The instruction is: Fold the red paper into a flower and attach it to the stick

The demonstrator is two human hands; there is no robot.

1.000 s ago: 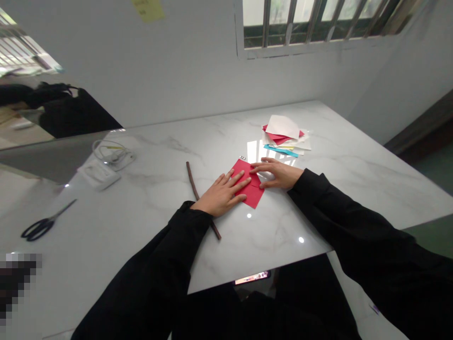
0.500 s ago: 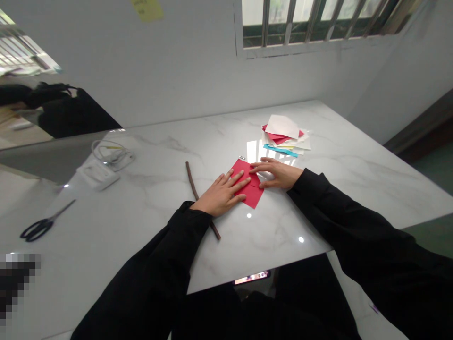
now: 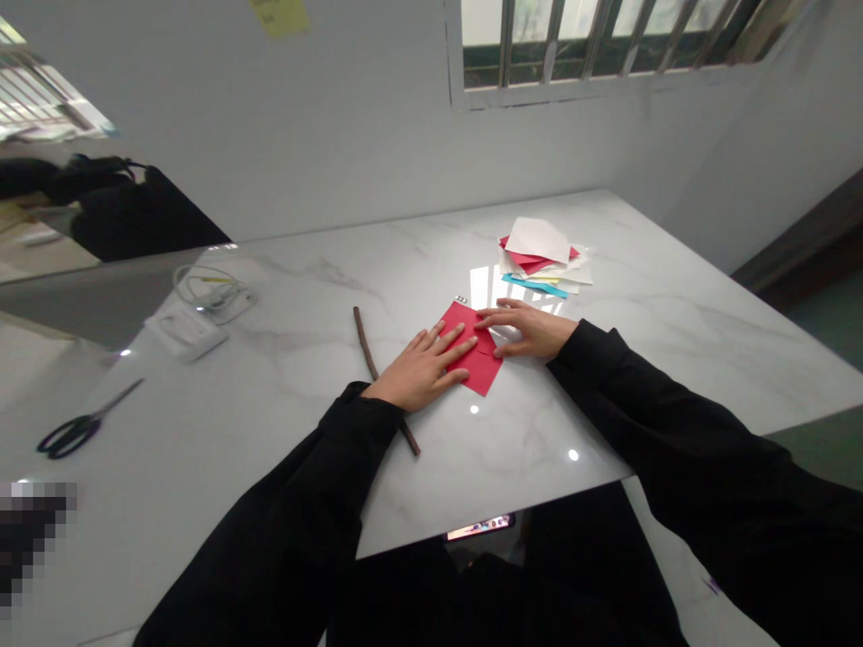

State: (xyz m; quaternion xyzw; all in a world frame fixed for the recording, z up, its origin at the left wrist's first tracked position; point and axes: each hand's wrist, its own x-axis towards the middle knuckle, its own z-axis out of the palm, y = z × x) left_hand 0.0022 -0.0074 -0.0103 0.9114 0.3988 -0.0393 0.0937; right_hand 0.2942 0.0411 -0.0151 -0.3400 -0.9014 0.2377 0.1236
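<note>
A red sheet of paper (image 3: 477,370), with a crease or folded edge showing near its right corner, lies on the marble-patterned table (image 3: 303,270). My left hand (image 3: 423,367) rests flat across the paper's left part, fingers spread. At its right corner, my right hand (image 3: 529,330) touches the paper with fingertips and thumb apart. Under my left wrist a brown stick (image 3: 364,342) lies on the table, its middle hidden by the hand and sleeve. Just beyond the paper's far corner sit several tiny shiny pieces (image 3: 460,299), too small to name.
A stack of coloured paper (image 3: 539,243) lies at the back right. On the left are scissors (image 3: 74,434), a white box-like item (image 3: 185,332) and a white cable (image 3: 209,283). A lit phone (image 3: 480,527) shows below the table's near edge. A barred window (image 3: 593,45) is behind.
</note>
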